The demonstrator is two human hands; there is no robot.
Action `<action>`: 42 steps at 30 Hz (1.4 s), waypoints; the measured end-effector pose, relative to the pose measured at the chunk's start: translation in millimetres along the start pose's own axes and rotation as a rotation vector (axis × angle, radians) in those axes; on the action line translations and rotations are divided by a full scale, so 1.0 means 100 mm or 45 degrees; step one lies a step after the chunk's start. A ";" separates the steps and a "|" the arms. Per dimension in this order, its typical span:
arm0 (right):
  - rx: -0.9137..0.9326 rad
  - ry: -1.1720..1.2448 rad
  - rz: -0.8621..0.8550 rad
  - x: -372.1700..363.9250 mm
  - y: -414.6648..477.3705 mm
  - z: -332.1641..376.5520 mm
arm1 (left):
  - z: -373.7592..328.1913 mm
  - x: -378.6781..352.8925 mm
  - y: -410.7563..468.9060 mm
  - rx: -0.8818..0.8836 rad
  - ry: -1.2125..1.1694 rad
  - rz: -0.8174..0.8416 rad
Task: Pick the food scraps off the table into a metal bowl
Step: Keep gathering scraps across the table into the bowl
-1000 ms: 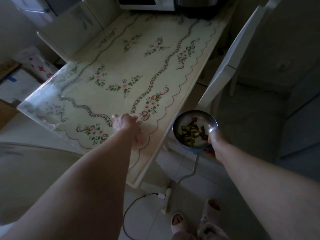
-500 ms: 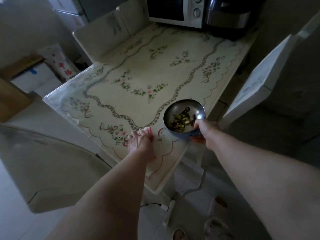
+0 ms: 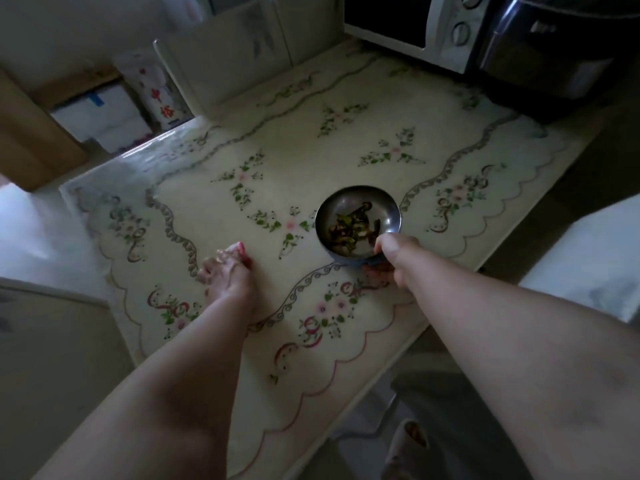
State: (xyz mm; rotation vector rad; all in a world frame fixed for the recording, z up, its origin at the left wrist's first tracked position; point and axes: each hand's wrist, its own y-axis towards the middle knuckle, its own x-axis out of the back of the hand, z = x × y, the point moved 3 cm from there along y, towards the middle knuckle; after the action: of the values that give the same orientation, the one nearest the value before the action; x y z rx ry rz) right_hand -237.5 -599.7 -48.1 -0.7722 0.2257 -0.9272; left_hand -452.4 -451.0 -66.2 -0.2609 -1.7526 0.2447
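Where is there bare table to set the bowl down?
Bare cloth runs between the left hand and the metal bowl, and beyond both toward the microwave. Crowded only along the far edge, by the microwave and dark appliance.

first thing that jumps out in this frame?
The metal bowl with dark food scraps, on the floral tablecloth right of centre, right hand gripping its near rim. The left hand presses on the cloth to its left; a microwave sits at the far edge.

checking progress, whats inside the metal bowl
The metal bowl holds dark and greenish food scraps. The right hand grips its near rim, covering that part of the bowl.
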 end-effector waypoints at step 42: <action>0.039 0.411 0.003 0.65 1.70 1.44 | -2.71 -0.24 1.62 -0.549 0.213 0.155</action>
State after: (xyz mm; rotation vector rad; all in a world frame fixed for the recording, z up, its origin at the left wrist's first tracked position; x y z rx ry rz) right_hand -20.6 -518.4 -52.4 -0.5910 0.4931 -1.0490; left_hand -175.6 -298.7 -85.4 -0.6820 -1.6111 -0.0713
